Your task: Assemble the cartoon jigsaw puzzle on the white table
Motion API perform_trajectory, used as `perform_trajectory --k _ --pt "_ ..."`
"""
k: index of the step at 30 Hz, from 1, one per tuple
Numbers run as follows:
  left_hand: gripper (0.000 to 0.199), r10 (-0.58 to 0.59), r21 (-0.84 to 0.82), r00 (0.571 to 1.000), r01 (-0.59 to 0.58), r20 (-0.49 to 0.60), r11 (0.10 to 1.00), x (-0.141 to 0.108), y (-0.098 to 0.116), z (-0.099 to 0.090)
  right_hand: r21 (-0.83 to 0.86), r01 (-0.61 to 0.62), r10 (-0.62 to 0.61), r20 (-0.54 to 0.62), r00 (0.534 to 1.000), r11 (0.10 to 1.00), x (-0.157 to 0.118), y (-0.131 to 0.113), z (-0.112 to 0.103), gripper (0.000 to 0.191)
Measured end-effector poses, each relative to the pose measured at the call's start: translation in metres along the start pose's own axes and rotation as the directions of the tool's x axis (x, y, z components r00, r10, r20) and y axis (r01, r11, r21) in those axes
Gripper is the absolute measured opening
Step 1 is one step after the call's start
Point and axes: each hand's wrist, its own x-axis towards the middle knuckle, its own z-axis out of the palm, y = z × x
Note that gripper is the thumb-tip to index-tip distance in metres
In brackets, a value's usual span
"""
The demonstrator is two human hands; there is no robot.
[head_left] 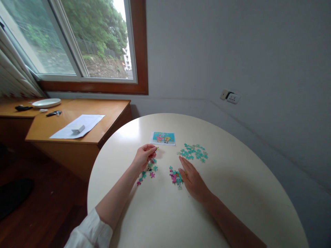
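My left hand [146, 155] is pinched shut on a small jigsaw puzzle piece [157, 148], raised above the table. Loose multicoloured puzzle pieces [150, 168] lie below and beside that hand. My right hand [191, 177] rests by a partly joined puzzle section [176, 177] in pink and teal, its fingers stretched out and covering the section's right side. Beyond the right fingertips spreads a group of teal puzzle pieces [193, 151]. A printed picture card [163, 138] with pink and yellow cartoon figures lies farther back.
The round white table [232, 206] stands close to the wall. At the left, a wooden desk [116, 110] holds a paper sheet [88, 122], a small white box [78, 129] and a white plate [46, 102]. Behind it is a window; a wall socket [233, 98] is at the right.
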Motion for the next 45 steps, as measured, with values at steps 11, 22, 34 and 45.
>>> perform_trajectory --k 11,22,34,45 --pt "0.022 -0.151 0.051 0.977 0.145 0.152 0.988 -0.005 -0.001 0.004 -0.034 0.022 -0.023 -0.011 1.0 0.999 0.001 -0.002 -0.002 0.046" --pt "0.031 -0.242 0.13 0.902 0.209 0.358 0.969 -0.014 -0.007 0.01 0.002 -0.012 0.012 -0.023 1.0 1.0 0.002 -0.003 -0.002 0.045" --pt "0.028 -0.319 0.177 0.864 0.27 0.389 0.947 -0.018 -0.013 0.013 0.042 0.038 -0.034 -0.081 0.996 0.998 0.004 -0.01 -0.007 0.038" --pt "0.024 -0.358 0.192 0.821 0.303 0.445 0.934 -0.024 -0.018 0.019 0.083 0.183 -0.167 -0.167 0.972 0.98 0.004 -0.017 -0.014 0.023"
